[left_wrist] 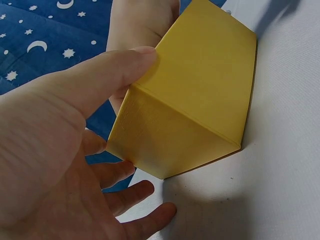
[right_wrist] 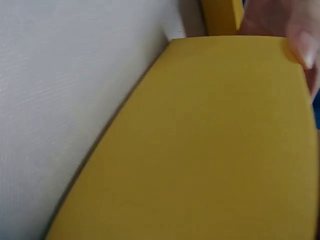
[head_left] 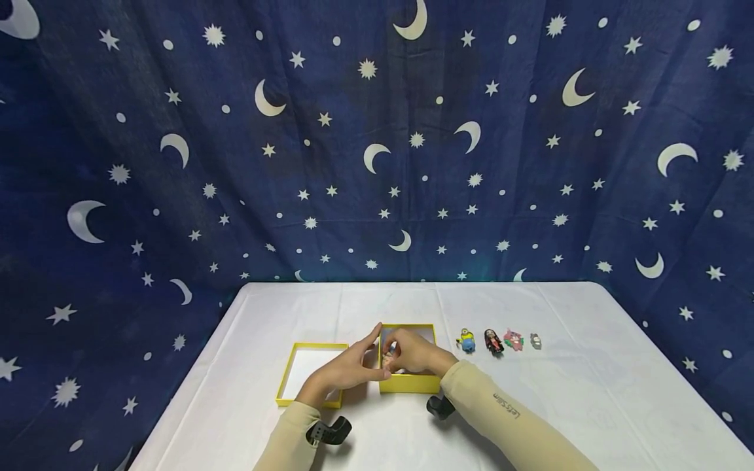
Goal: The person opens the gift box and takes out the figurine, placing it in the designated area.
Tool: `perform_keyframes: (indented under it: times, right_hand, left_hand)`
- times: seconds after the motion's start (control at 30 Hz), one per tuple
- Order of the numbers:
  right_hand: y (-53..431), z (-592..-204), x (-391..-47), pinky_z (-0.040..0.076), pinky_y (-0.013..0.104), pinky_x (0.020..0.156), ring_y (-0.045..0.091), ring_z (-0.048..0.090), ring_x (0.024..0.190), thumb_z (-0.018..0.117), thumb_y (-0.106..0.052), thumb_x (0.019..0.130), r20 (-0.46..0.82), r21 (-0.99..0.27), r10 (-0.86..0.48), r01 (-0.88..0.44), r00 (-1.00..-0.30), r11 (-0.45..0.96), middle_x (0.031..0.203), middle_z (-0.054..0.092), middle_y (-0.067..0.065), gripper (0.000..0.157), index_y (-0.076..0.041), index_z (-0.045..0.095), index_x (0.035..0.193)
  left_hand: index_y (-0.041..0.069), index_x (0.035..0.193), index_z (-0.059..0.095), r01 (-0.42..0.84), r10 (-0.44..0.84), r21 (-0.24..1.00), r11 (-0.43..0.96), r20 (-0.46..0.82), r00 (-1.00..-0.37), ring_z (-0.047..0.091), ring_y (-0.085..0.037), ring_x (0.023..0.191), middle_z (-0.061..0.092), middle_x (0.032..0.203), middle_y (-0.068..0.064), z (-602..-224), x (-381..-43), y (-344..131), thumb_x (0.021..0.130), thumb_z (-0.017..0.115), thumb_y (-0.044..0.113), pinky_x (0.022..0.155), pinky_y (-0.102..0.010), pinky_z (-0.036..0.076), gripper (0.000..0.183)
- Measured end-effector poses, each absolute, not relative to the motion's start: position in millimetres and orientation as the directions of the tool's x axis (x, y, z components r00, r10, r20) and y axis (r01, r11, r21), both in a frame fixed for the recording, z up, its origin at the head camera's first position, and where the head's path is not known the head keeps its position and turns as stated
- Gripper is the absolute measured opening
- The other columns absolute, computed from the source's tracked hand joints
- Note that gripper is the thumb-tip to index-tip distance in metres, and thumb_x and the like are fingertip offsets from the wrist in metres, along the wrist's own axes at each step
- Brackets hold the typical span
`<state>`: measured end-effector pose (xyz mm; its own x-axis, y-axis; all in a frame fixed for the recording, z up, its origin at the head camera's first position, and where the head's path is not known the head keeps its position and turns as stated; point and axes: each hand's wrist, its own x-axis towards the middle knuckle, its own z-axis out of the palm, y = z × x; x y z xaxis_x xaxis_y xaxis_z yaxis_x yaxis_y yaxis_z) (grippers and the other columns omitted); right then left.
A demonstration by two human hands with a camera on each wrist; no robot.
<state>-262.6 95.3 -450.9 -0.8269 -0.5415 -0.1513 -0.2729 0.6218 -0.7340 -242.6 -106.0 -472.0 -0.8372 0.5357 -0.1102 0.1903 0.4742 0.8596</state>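
An open yellow box point(head_left: 409, 384) with a pale inside stands near the middle of the table. My left hand point(head_left: 352, 366) grips its left side, the thumb at the near corner and the index finger reaching the far corner. In the left wrist view the thumb point(left_wrist: 120, 67) presses the box's yellow face, while the other fingers spread along its side. My right hand point(head_left: 414, 352) reaches into the box and pinches a small figurine point(head_left: 388, 359), mostly hidden by the fingers. The right wrist view is filled by the box's outer wall point(right_wrist: 200, 135).
Left of the box lies a yellow-rimmed lid point(head_left: 300, 366), white inside. To the right, in a row, lie a minion figure point(head_left: 466, 341), a black-and-red doll point(head_left: 493, 342), a pink figure point(head_left: 514, 340) and a small grey figure point(head_left: 535, 341). A starry curtain point(head_left: 341, 190) hangs behind the white table point(head_left: 589, 405).
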Motion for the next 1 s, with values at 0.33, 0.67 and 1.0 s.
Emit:
perform_keyframes:
  times: [0.33,0.67,1.0]
  right_hand:
    - [110.5,-442.6,-269.1,0.053,0.033,0.073,0.022,0.061,0.091,0.064,0.003,0.094,-0.125,-0.722,-0.558,-0.311,-0.820,0.619,0.117,0.066,0.016,0.036,-0.005,0.066,0.129]
    - [127.5,-442.0,-269.5,0.057,0.028,0.080,0.029,0.066,0.101,0.054,0.007,0.097,0.022,-0.827,-0.648,-0.378,-0.761,0.416,0.137,0.059,0.026,0.038,0.005,0.061,0.134]
    - [154.9,-434.4,-260.1,0.052,0.049,0.101,0.034,0.062,0.118,0.056,-0.012,0.103,0.119,-0.870,-0.581,-0.366,-0.805,0.330,0.138,0.060,0.023,0.035,0.000,0.062,0.135]
  left_hand:
    - [0.021,0.165,0.007,0.171,0.513,0.852,0.494,-0.128,-0.849,0.027,-0.040,0.154,0.027,0.166,-0.019,-470.6,-240.8,-104.3,0.091,0.075,0.034,0.122,-0.066,0.023,0.101]
    - [0.023,0.165,0.008,0.164,0.507,0.852,0.497,-0.132,-0.852,0.027,-0.038,0.154,0.029,0.166,-0.019,-468.7,-241.0,-103.8,0.090,0.076,0.034,0.122,-0.064,0.024,0.101]
    - [0.022,0.165,0.009,0.147,0.494,0.862,0.485,-0.132,-0.859,0.025,-0.036,0.155,0.029,0.166,-0.016,-469.7,-241.8,-101.7,0.089,0.077,0.033,0.124,-0.061,0.022,0.102]
